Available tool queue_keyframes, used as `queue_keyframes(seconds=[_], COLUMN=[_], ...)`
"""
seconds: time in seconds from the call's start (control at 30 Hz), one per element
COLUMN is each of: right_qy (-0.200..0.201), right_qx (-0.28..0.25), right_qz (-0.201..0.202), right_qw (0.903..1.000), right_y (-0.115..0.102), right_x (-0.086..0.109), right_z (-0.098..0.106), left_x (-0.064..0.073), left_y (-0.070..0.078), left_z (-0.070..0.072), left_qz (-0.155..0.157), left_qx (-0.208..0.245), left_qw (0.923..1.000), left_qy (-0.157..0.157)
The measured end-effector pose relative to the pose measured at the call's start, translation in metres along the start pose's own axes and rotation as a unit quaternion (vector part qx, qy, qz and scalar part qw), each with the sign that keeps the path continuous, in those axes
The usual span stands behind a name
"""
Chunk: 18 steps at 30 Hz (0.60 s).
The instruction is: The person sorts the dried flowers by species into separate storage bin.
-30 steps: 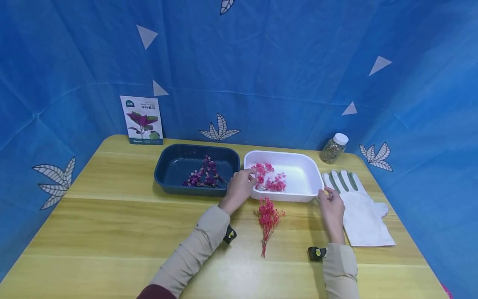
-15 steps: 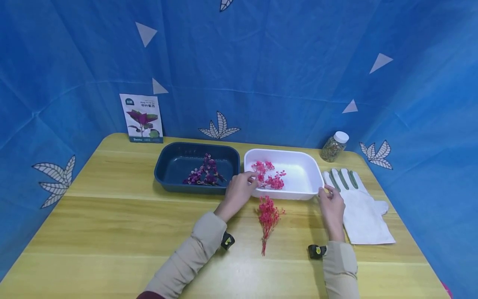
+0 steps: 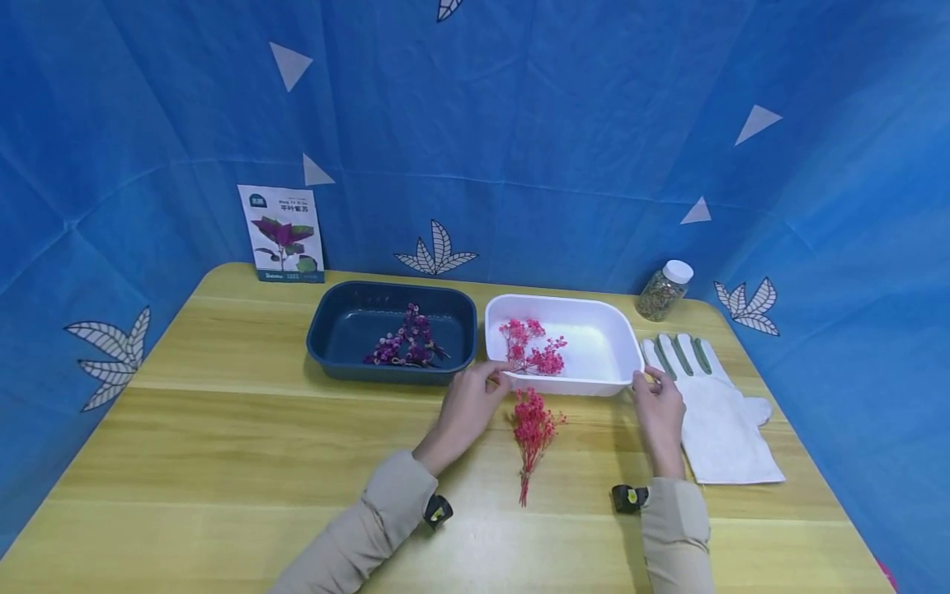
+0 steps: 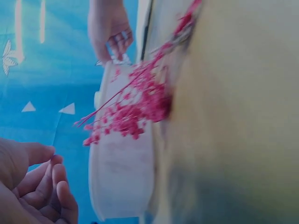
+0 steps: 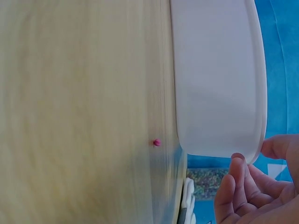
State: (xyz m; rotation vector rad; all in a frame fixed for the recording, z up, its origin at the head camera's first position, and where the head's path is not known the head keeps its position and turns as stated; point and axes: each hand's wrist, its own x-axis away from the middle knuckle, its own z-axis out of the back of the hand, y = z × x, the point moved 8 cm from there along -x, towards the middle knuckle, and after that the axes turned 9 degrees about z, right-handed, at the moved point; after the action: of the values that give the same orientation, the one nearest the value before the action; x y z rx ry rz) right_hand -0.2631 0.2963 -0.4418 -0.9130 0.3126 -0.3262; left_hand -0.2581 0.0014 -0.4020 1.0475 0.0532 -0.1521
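A white tray [image 3: 564, 388] holds a pink flower sprig [image 3: 533, 351]. A second pink sprig [image 3: 533, 429] lies on the wooden table just in front of it, blurred in the left wrist view [image 4: 135, 107]. My left hand [image 3: 490, 375] hovers at the tray's front left corner, its fingers [image 4: 46, 186] loosely curled and holding nothing. My right hand [image 3: 644, 378] pinches the tray's front right corner, thumb over the rim [image 5: 254, 116] and fingers [image 5: 238, 168] under it.
A dark blue tray [image 3: 386, 373] with purple flowers [image 3: 406, 345] stands left of the white one. A white glove [image 3: 716, 421] lies at the right, with a white-capped jar [image 3: 663, 293] behind it. A seed packet [image 3: 282, 235] leans on the blue backdrop.
My left hand has drawn back out of the white tray toward the table's near side, leaving the pink sprig inside. The right hand has stayed at the tray's corner.
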Motion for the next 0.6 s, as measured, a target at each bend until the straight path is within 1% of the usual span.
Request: queue_keyframes(seconds=[0.1,0.23,0.43,0.6], right_qy=[-0.003,-0.006,-0.006,-0.01], right_qx=[0.0,0.0,-0.001,-0.003], right_qz=[0.001,-0.001,-0.005,-0.005], right_qw=[1.0,1.0,1.0,0.9999], right_y=[0.001,0.002,0.002,0.002], right_x=[0.0,0.0,0.001,0.001], right_z=[-0.001,-0.001,-0.001,-0.001], left_x=[0.009,0.018,0.027,0.035], left_y=[-0.005,-0.012,-0.021,-0.024], left_z=[-0.002,-0.009,-0.02,-0.026], left_qz=[-0.007,-0.005,0.009,0.008], left_qx=[-0.001,-0.011,-0.02,-0.008], left_qw=[1.0,0.9999,0.9991,0.9984], left_qy=[0.001,-0.007,-0.037,-0.055])
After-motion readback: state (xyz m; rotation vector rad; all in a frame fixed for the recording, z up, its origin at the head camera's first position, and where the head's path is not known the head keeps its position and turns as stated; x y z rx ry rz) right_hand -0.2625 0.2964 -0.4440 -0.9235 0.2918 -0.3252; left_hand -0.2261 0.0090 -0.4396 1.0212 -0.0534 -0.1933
